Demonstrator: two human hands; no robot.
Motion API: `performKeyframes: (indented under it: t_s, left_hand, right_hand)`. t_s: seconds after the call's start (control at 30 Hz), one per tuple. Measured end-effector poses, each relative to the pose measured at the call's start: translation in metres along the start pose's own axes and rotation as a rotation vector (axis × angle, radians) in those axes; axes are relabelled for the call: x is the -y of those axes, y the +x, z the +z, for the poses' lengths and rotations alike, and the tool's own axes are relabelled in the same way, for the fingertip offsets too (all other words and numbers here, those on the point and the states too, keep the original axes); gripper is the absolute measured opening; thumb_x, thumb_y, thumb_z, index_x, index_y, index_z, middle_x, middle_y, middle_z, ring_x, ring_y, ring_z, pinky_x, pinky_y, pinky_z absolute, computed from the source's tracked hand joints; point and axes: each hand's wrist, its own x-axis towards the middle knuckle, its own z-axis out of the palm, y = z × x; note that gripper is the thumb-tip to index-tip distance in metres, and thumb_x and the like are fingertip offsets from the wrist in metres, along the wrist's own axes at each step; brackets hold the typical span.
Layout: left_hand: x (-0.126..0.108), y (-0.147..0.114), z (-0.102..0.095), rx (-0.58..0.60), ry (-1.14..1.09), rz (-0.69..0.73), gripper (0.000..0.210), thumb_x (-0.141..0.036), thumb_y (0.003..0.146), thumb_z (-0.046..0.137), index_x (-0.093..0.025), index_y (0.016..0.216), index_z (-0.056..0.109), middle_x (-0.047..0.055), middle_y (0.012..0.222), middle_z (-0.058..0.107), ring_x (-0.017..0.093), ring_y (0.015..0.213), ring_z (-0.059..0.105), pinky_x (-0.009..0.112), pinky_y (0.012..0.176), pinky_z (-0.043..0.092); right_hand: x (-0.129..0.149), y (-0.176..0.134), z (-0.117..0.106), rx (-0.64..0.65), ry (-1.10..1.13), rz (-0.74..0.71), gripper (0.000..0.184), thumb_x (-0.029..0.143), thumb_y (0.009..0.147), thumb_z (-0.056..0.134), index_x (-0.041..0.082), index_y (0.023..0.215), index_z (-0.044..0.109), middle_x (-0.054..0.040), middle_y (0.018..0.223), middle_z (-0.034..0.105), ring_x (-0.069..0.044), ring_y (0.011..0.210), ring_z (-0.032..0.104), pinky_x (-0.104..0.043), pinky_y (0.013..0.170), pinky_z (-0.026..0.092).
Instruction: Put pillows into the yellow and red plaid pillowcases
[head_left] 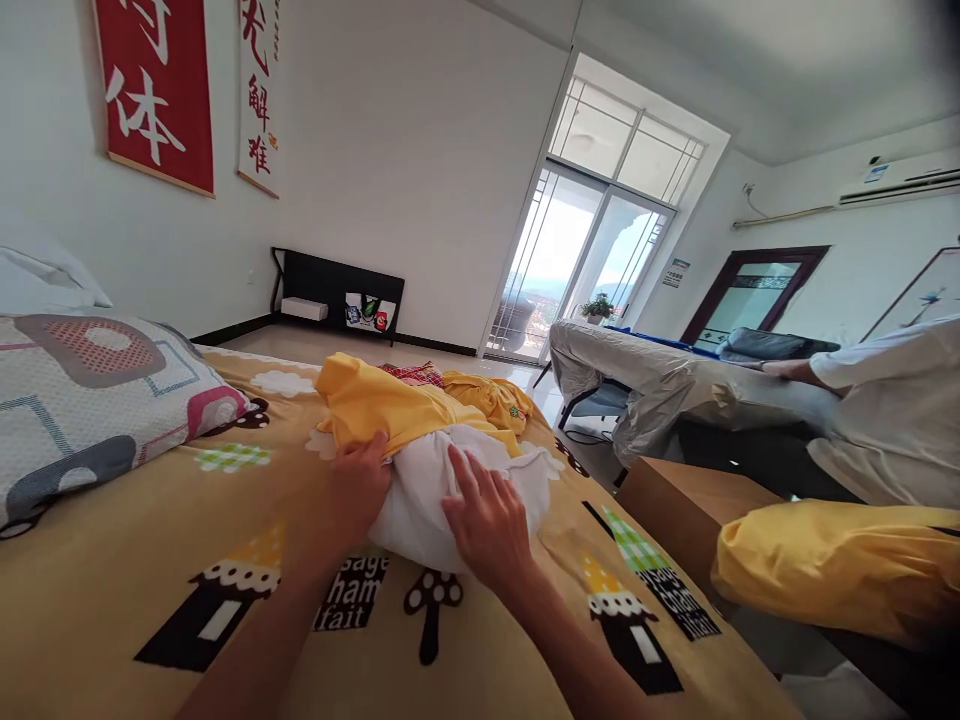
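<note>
Smooth pale walls (420,170) surround the room, hung at the left with a red scroll (157,90) and a white scroll (259,100), both bearing brushed characters. Framed panes of glass fill the tall door (585,250). Below, a tan bed (300,660) spreads across the foreground, its flat, softly creased cover printed with mushrooms, little houses and checked shapes. At its left lies a plump pillow (112,400) in dotted, patterned fabric.

Near the middle of the bed sits a soft heap: a smooth yellow cloth (375,400) folded over a puffy, rumpled white cloth (427,500). Just beyond, a bunched yellow garment (487,395) and a bit of red checked fabric (412,374) show. The left hand (360,490) pinches the yellow cloth where it meets the white, thumb on top, the other fingers mostly hidden. The right hand (491,515) rests on the white cloth, its fingers slightly spread and gently bent.

To the right stand a stiff cardboard box (690,495) and, beside it, a rounded yellow bundle (832,565). Behind them, another person in a loose white sleeve (892,355) reaches to a crinkled, translucent plastic sheet (630,365).
</note>
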Motion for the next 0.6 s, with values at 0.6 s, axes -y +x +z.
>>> performKeyframes:
  t_s: [0.6]
  left_hand:
    - [0.022,0.002,0.031,-0.622,-0.066,0.414,0.017,-0.005,0.077,0.05,-0.022,0.071,0.051,-0.002,0.055,0.056,0.018,0.055,0.055,0.03,0.063,0.037]
  right_hand:
    - [0.022,0.079,0.033,0.464,0.016,0.141,0.032,0.016,0.086,0.039,0.019,0.107,0.063,-0.0127,0.109,0.061,-0.023,0.084,0.065,-0.034,0.071,0.048]
